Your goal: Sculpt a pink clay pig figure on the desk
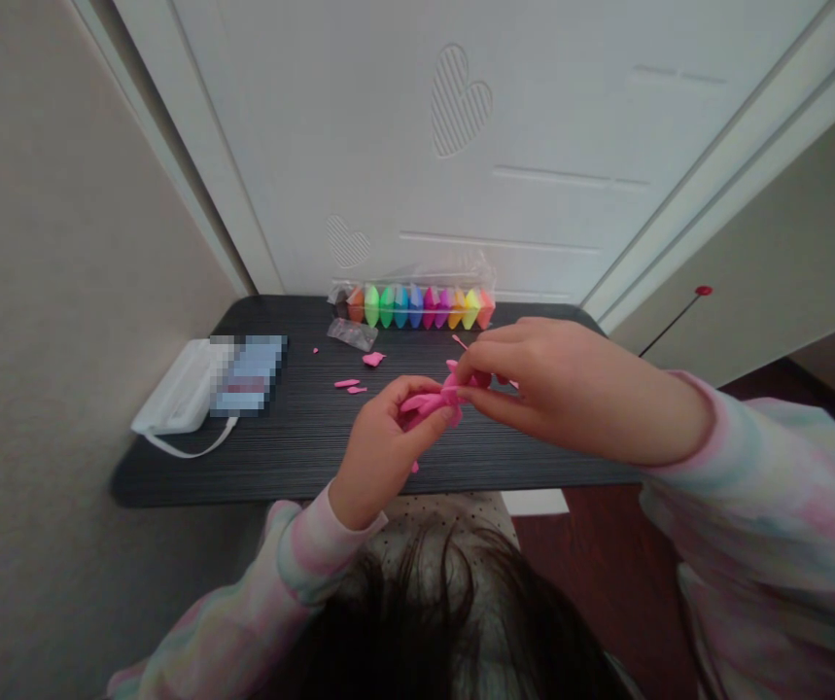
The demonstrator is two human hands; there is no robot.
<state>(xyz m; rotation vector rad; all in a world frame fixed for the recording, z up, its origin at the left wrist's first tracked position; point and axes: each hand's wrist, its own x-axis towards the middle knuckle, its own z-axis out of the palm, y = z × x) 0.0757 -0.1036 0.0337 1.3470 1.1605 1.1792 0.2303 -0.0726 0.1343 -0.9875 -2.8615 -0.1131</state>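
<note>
Between my hands, above the dark table, is a lumpy pink modelling clay piece (428, 402). My left hand (395, 428) is closed round its left end, thumb along the near side. With thumb and fingertips, my right hand (526, 384) pinches the clay's right end, partly hiding it. Loose pink clay bits lie beyond my left hand: a flat scrap (373, 360), a thin strip (347, 383) and a smaller pointed one below it. Another pink bit (415, 468) shows near the table's front edge.
A clear pack of many-coloured clay blocks (417, 307) stands along the back of the black table (278, 467), a small clear wrapper (353, 334) before it. At left lie a white case (176, 389) with a cable and a blurred-out item (251, 374). A white door rises behind.
</note>
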